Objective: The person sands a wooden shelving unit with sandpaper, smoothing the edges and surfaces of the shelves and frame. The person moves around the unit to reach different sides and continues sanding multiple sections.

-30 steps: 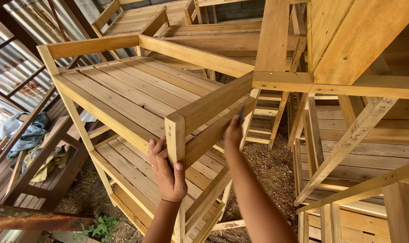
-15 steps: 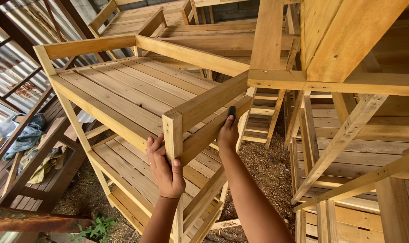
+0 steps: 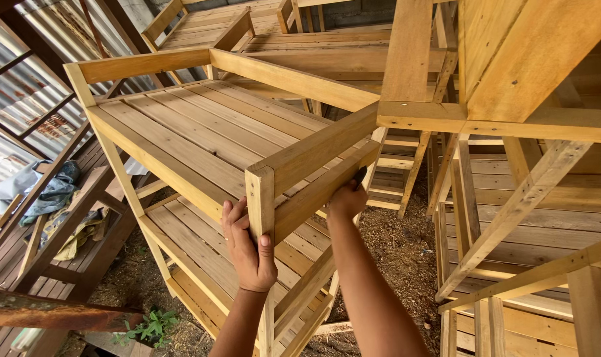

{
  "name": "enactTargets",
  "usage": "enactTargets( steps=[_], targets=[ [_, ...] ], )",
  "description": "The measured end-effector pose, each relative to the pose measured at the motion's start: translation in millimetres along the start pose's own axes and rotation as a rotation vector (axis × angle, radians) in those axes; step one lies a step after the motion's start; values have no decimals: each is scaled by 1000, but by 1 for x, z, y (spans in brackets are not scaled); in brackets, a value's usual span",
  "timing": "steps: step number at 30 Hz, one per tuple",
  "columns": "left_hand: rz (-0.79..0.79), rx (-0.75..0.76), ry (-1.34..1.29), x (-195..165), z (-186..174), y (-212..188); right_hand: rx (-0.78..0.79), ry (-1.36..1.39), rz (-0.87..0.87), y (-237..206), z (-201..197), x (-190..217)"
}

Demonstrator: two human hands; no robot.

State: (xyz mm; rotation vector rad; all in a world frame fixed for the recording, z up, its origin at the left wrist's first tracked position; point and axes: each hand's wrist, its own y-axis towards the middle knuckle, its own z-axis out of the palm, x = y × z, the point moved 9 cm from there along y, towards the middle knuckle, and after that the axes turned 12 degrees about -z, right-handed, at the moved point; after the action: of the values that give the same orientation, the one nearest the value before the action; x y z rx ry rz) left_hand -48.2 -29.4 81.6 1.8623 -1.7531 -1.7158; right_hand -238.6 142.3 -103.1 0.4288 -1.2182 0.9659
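The rack is bare pale wood, standing upright, with slatted shelves one above another and a raised rail round the top shelf. Its near corner post rises between the two hands, with a side rail running back from it. A small dark tool, partly hidden, lies against that rail.

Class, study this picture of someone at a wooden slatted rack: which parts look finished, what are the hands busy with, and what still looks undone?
Done: the wooden rack has its slatted top shelf, lower shelves and upper rails in place. In hand: the left hand grips the corner post, while the right hand presses a small dark tool against the lower side rail. Left: the wood looks bare and unpainted; whether any fixing remains cannot be told.
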Motion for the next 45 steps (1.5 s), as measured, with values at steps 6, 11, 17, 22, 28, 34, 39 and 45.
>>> enactTargets(
  steps=[6,11,17,22,28,34,39,45],
  targets=[
    [17,6,-14,-1,1,1,68,-316,-629,-32,-4,39],
    [-6,0,-23,1,1,1,28,-392,-316,-10,-12,9],
    [1,-12,9,2,-1,-1,122,-441,-600,-2,-2,24],
    [0,6,-11,3,0,0,140,-519,-361,8,-14,6],
    [4,-19,7,3,-1,0,233,-561,-514,0,-13,27],
    [1,-5,-19,5,0,0,100,-192,-81,1,-24,12],
    [-15,-4,25,8,1,0,103,-123,-104,6,-20,19],
    [12,3,-23,3,-1,0,64,-102,-79,11,-28,6]
  ],
)
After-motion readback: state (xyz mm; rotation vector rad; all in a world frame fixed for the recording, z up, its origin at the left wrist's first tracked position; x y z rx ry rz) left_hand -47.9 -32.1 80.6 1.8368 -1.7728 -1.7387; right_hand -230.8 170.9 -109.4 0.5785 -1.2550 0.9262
